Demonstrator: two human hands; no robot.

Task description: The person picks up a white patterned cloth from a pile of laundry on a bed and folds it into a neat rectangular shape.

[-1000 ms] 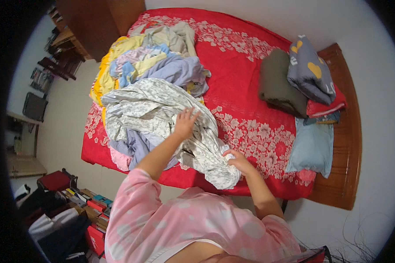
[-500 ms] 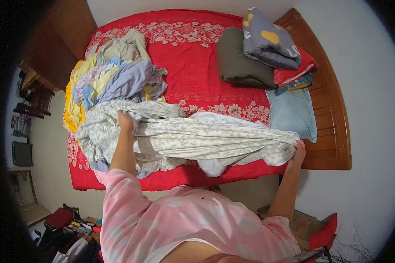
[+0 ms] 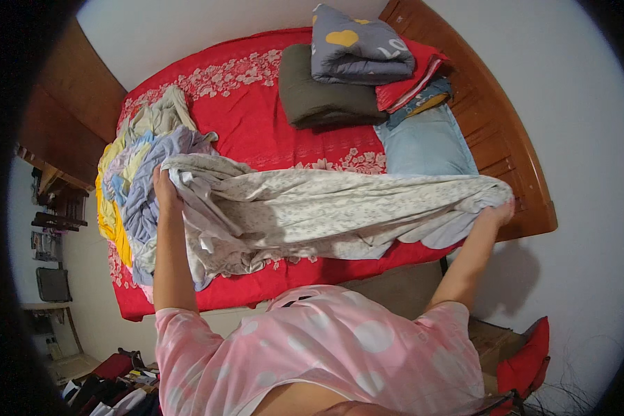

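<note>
A large white bedding cloth [image 3: 305, 208] with a small grey pattern stretches sideways in front of me, over the near side of the bed. My left hand [image 3: 166, 191] is closed on its bunched left end, beside a heap of clothes or linen. My right hand [image 3: 498, 213] grips the right end, near the wooden headboard; the cloth folds over those fingers and hides some of them. Between my hands the cloth runs in long creases, its lower edge hanging loosely. Whether it is a sheet or a cover I cannot tell.
A red floral bedspread [image 3: 246, 121] covers the bed. The crumpled fabric heap [image 3: 142, 163] lies left. Toward the wooden headboard [image 3: 509, 145] are a folded dark green quilt [image 3: 326, 93], a grey quilt [image 3: 360, 52] with yellow hearts and a light blue pillow [image 3: 426, 145]. A red chair [image 3: 525, 360] stands lower right.
Both hands have lifted the white cloth and spread it wider, the right hand moving up and right. The cloth's left end has come away from the heap. My view has turned rightward.
</note>
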